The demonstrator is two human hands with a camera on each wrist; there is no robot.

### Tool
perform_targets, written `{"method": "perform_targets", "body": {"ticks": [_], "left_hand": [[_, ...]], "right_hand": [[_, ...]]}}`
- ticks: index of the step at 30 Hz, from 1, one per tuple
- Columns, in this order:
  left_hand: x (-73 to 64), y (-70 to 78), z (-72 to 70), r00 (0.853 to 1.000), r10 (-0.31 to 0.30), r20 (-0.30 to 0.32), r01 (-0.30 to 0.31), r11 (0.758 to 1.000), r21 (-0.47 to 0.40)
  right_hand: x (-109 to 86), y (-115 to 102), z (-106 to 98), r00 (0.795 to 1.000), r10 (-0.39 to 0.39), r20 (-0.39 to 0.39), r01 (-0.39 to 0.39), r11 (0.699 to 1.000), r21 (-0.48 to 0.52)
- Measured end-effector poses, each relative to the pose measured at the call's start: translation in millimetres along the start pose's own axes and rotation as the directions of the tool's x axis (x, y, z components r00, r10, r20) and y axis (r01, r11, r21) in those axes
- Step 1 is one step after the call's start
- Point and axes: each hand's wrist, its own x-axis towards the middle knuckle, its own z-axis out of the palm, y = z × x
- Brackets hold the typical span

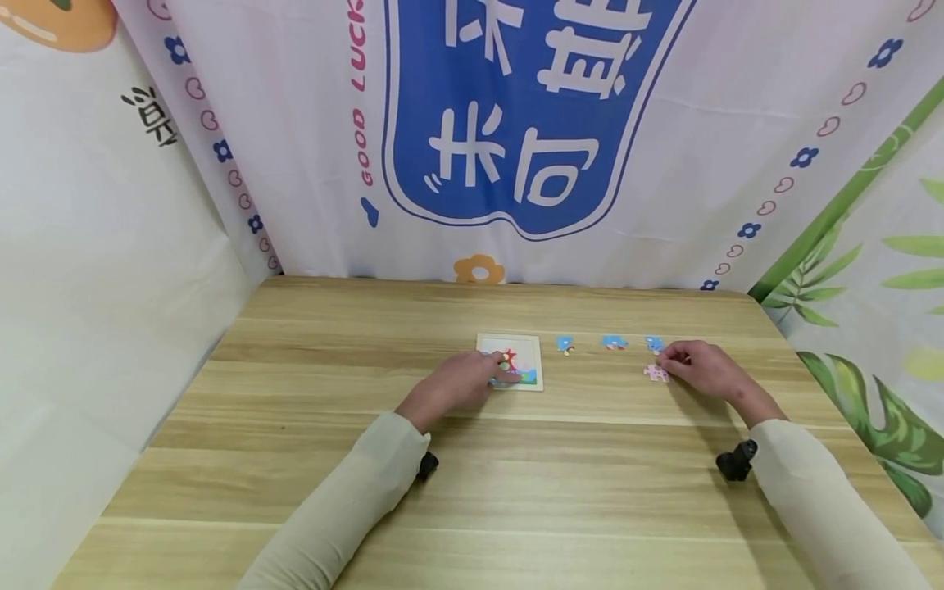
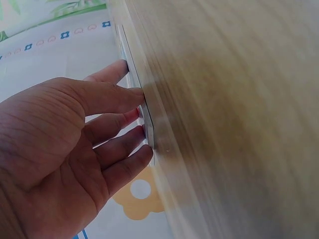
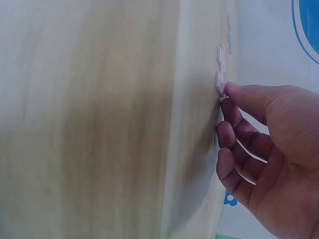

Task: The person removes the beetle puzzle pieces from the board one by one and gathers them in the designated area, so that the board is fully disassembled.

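My left hand (image 1: pixel 463 378) lies over a small square jigsaw board (image 1: pixel 537 360) with a pale frame, a red figure and blue-green at the bottom. In the left wrist view, the fairly straight fingers of the left hand (image 2: pixel 75 134) are spread, their tips touching the thin board (image 2: pixel 149 124). Farther right, my right hand (image 1: pixel 704 370) pinches the edge of a pink puzzle piece (image 1: pixel 655 374) between thumb and index finger. From the right wrist, the right hand (image 3: pixel 269 134) shows its other fingers loosely bent beside the pink piece (image 3: pixel 219 82), low over the table.
Blue puzzle pieces lie in a row right of the board: one at the left (image 1: pixel 564 344), one in the middle (image 1: pixel 614 342) and one by the right hand (image 1: pixel 653 342). The wood-grain table (image 1: pixel 531 492) meets a printed curtain (image 1: pixel 310 205) at its back edge.
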Motion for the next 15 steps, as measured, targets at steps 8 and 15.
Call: {"method": "perform_targets", "body": {"ticks": [8, 15], "left_hand": [[-0.9, -0.2, -0.7, 1.0, 0.01, -0.012, -0.01, 1.0, -0.008], [-1.0, -0.9, -0.9, 1.0, 0.021, -0.015, -0.021, 1.0, -0.006]], "right_hand": [[-0.1, -0.9, -1.4, 1.0, -0.009, 0.004, 0.009, 1.0, -0.008], [-0.9, -8.1, -0.5, 1.0, -0.002, -0.015, 0.003, 1.0, 0.017]]}}
